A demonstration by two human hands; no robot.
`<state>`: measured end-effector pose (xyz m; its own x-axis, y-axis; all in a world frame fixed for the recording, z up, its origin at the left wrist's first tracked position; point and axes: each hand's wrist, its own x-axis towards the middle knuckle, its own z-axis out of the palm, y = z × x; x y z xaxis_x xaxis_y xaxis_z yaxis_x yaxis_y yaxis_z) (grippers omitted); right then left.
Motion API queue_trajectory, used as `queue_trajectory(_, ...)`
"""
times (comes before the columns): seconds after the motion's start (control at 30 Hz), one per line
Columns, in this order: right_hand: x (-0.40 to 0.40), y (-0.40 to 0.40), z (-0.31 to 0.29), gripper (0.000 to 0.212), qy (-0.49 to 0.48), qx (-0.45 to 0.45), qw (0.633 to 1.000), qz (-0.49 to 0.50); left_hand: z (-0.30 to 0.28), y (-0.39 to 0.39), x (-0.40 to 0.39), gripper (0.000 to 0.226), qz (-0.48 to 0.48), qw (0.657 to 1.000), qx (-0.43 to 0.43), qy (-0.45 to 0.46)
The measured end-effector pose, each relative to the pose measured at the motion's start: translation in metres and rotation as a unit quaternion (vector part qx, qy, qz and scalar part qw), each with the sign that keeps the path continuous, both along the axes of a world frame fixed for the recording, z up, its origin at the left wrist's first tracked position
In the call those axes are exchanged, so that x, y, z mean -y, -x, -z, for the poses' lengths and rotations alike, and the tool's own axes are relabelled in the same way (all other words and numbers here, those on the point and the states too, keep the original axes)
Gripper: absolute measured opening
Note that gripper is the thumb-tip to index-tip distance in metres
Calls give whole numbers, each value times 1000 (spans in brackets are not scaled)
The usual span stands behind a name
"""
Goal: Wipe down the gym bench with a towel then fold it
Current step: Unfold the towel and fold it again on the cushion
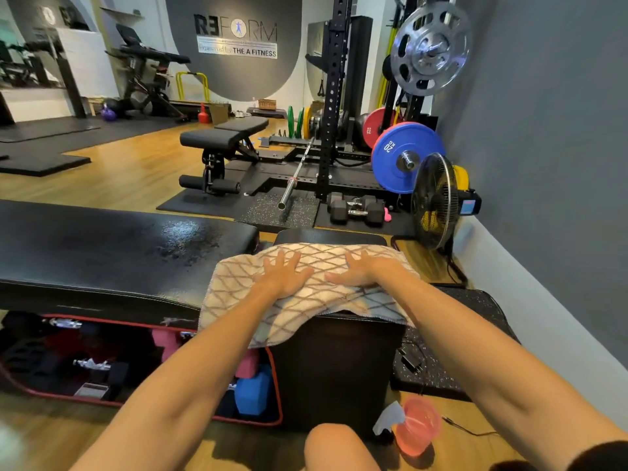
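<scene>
Head view: my left hand (283, 277) and right hand (362, 273) press spread flat on the towel (306, 290); worktop (102, 253) runs toward nine o'clock, left hand nearer.

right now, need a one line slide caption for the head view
Both hands, left and right, press a patterned towel flat on the black gym bench.

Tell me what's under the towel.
The towel covers the smaller black bench pad, whose far edge shows. Left hand and right hand press flat on top. The pad surface beneath is hidden.
</scene>
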<state>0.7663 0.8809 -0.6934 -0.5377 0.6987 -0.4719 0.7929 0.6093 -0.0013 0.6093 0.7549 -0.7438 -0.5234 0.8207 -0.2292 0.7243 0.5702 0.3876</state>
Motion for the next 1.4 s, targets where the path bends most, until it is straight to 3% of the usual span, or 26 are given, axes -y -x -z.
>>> queue_trajectory(0.2,-10,9,24,100,-39,-93,995,6,7,20,-29,72,-2,1000,-16,-13)
queue_trajectory(0.53,-68,43,38,93,-72,-143,987,6,11,56,-94,70,0,998,-29,-56)
queue_trajectory(0.63,-73,46,40,92,-89,-157,984,6,14,62,-102,81,-1,998,-39,-59)
queue_trajectory(0.7,-70,44,39,93,-88,-158,983,10,14,62,-99,90,5,997,-42,-58)
queue_trajectory(0.87,-48,31,33,92,-83,-155,984,9,5,43,-72,72,3,997,-44,-63)
queue_trajectory(1.03,-11,8,26,88,-85,-152,985,7,3,20,-35,79,11,997,-36,-64)
queue_trajectory(1.2,24,-16,26,85,-76,-146,986,7,-4,-8,-5,70,8,997,-56,-42)
queue_trajectory(1.4,23,-18,23,86,-58,-131,990,13,-8,-16,0,70,8,998,-58,-20)
